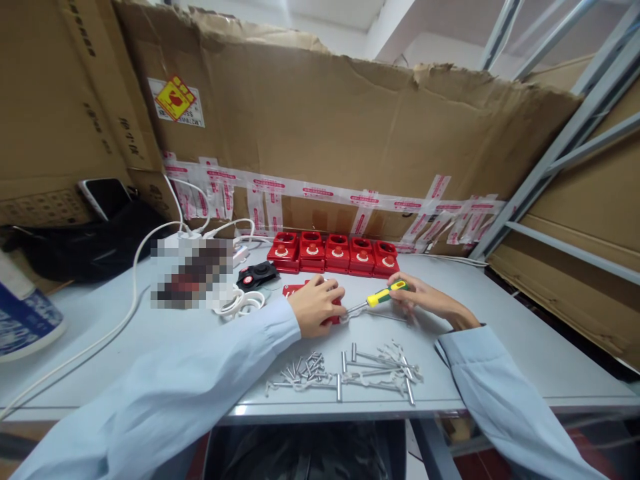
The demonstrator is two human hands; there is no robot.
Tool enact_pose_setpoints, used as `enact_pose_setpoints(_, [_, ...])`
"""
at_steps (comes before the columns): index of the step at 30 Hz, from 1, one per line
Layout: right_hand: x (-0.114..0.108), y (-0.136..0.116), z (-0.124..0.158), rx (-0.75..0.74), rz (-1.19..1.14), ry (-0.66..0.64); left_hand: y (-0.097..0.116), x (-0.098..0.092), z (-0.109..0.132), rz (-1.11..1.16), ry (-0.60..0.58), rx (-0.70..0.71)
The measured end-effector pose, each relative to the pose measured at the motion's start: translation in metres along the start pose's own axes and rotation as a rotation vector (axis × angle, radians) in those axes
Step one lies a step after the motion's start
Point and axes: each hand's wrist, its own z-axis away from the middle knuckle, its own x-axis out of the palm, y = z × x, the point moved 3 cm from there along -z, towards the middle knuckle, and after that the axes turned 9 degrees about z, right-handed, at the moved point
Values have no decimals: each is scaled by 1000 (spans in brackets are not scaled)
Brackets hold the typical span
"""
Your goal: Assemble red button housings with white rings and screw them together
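Observation:
My left hand point(316, 307) is wrapped over a red box-like part point(295, 289) lying on the table and covers most of it. In my right hand point(417, 295) is a screwdriver point(383, 294) with a yellow and green handle, held by the handle's end. Its shaft points left, and the tip reaches the near right side of the red part, close to my left fingers. Whether it sits in a screw is too small to tell. A thin metal rod with pale cord point(383, 316) lies just below the screwdriver.
Several red housings point(337, 253) stand in a row at the back. Loose screws point(307, 367) and T-shaped metal bars point(380, 363) with cords lie near the front edge. White cables point(240, 303), a black device point(257, 275) and a blurred patch are left. Cardboard point(325, 127) walls the back.

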Motion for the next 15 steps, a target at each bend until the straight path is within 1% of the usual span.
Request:
enact_pose_setpoints(5, [2, 4, -3, 34, 96, 75, 0, 0, 0, -9, -10, -4])
enact_pose_setpoints(7, [2, 4, -3, 28, 60, 74, 0, -1, 0, -13, -7, -7])
enact_pose_setpoints(11, [3, 0, 0, -20, -62, 21, 0, 0, 0, -14, -3, -3])
enact_pose_setpoints(15, [5, -2, -4, 4, -83, 117, 0, 1, 0, -24, -6, -7])
